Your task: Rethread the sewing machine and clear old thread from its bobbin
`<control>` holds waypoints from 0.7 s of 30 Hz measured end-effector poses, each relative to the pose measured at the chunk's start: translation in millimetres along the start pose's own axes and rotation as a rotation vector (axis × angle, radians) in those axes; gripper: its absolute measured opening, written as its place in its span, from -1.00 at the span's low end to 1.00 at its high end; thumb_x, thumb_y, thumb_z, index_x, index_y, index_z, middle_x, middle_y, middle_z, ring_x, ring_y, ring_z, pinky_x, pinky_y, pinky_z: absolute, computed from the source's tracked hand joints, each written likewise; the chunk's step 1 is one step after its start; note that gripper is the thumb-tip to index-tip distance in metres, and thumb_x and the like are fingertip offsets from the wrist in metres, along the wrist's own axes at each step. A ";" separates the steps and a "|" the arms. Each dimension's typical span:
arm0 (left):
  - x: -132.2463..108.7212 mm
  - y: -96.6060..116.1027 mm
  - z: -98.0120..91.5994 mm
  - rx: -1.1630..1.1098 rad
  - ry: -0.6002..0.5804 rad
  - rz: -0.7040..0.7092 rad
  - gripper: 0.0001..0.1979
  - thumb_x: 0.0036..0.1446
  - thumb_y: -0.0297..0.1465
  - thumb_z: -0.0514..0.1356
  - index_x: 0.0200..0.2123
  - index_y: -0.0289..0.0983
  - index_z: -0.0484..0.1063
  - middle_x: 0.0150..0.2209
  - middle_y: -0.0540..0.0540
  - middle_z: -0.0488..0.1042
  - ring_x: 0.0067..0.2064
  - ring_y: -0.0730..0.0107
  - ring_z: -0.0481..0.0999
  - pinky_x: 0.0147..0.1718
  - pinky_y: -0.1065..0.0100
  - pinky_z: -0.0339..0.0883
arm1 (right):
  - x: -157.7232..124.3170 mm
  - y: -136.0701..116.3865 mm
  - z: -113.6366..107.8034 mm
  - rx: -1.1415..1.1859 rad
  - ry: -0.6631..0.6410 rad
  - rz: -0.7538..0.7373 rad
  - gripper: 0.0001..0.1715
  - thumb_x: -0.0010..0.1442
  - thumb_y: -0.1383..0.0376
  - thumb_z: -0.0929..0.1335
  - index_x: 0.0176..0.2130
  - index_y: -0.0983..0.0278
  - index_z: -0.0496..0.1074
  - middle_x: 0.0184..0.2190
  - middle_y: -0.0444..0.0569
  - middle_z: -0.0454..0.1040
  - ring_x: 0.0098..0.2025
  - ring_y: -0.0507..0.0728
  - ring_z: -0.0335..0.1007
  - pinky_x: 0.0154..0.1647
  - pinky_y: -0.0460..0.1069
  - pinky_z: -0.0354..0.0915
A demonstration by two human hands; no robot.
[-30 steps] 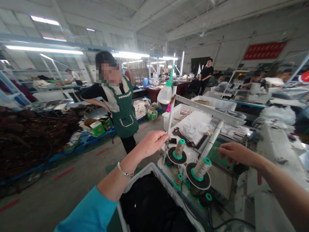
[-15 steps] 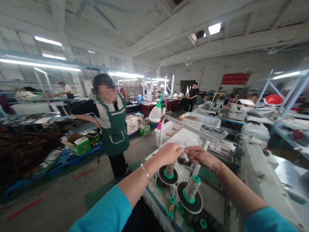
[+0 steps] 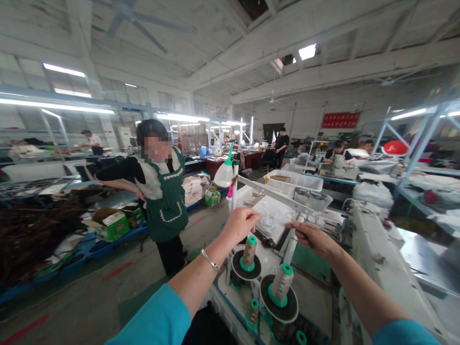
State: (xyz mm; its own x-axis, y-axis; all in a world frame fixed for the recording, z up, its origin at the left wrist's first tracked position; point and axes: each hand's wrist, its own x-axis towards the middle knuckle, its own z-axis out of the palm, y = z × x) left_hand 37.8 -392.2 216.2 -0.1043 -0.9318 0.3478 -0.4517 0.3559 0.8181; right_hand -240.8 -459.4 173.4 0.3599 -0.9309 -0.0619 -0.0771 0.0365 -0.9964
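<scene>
My left hand [image 3: 240, 225] is closed in a pinch above the thread cones, thumb and fingertips together. To its right, my right hand [image 3: 316, 238] pinches too, close to a metal post [image 3: 292, 247]. Whatever lies between the fingertips is too fine to make out. Below my hands, a beige thread cone [image 3: 249, 251] and a second thread cone [image 3: 282, 282] stand upright on round black discs with green bases. A smaller brown spool [image 3: 253, 311] sits lower down. Beyond the hands, a metal crossbar [image 3: 269, 191] slants across the stand.
A squeeze bottle [image 3: 224, 173] with a green nozzle hangs by the stand's left post. At left stands a person in a green apron [image 3: 168, 206]. A sewing machine [image 3: 381, 254] is at right. White bins [image 3: 296, 178] and an open green carton [image 3: 111, 225] are farther off.
My hands were together at the fingertips and have moved apart, left hand leftward and right hand rightward. The view has shifted slightly; the thread cones stay in place.
</scene>
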 end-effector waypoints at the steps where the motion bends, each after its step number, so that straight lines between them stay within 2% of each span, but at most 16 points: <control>1: 1.3 0.4 1.0 -0.005 0.013 0.000 -0.72 0.21 -0.31 0.15 -0.39 -0.33 0.58 -0.62 0.01 0.44 -0.54 0.44 0.41 -0.46 0.42 0.22 | -0.3 1.2 -1.7 -0.019 0.011 0.004 -0.35 -0.07 -0.10 0.51 -0.20 0.36 0.53 -0.63 -0.28 0.11 -0.64 -0.09 -0.08 -0.64 -0.12 -0.19; 8: 11.2 2.1 -1.0 0.018 0.070 -0.012 -0.80 0.17 -0.34 0.21 -0.35 -0.31 0.61 -0.54 -0.01 0.52 -0.46 0.41 0.47 -0.39 0.41 0.24 | 3.0 15.9 -18.7 -0.191 0.101 0.077 -0.52 -0.01 -0.01 0.46 -0.25 0.33 0.58 -0.53 -0.16 0.38 -0.63 -0.08 0.11 -0.63 -0.11 -0.03; 14: 10.9 6.8 -3.2 0.078 0.105 0.018 -0.81 0.15 -0.37 0.23 -0.39 -0.33 0.62 -0.48 -0.04 0.57 -0.39 0.37 0.51 -0.40 0.41 0.21 | 12.6 29.2 -25.9 -0.418 0.226 0.150 -0.73 0.27 0.23 0.30 -0.32 0.35 0.51 -0.58 -0.16 0.41 -0.72 -0.08 0.13 -0.70 -0.12 -0.03; 17: 11.1 4.0 -0.8 0.108 0.114 0.039 -0.80 0.16 -0.38 0.22 -0.40 -0.34 0.62 -0.50 -0.06 0.57 -0.40 0.36 0.52 -0.41 0.41 0.22 | 11.6 32.1 -29.7 -0.547 0.254 0.166 -0.74 0.36 0.29 0.30 -0.33 0.36 0.47 -0.56 -0.19 0.42 -0.70 -0.08 0.16 -0.68 -0.15 0.09; 21: 8.9 4.5 1.5 0.178 0.109 0.054 -0.80 0.18 -0.39 0.21 -0.37 -0.34 0.63 -0.46 -0.07 0.60 -0.38 0.35 0.55 -0.40 0.41 0.24 | 1.1 36.9 -34.6 -0.710 0.268 0.145 -0.65 0.38 0.20 0.32 -0.39 0.34 0.44 -0.55 -0.20 0.42 -0.65 -0.08 0.23 -0.57 -0.12 0.29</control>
State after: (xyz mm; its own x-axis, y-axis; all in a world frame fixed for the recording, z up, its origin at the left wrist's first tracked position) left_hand 33.5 -399.0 222.3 -0.0407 -0.8950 0.4443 -0.5985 0.3779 0.7064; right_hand -275.4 -471.7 138.6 0.0702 -0.9941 -0.0828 -0.7170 0.0074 -0.6970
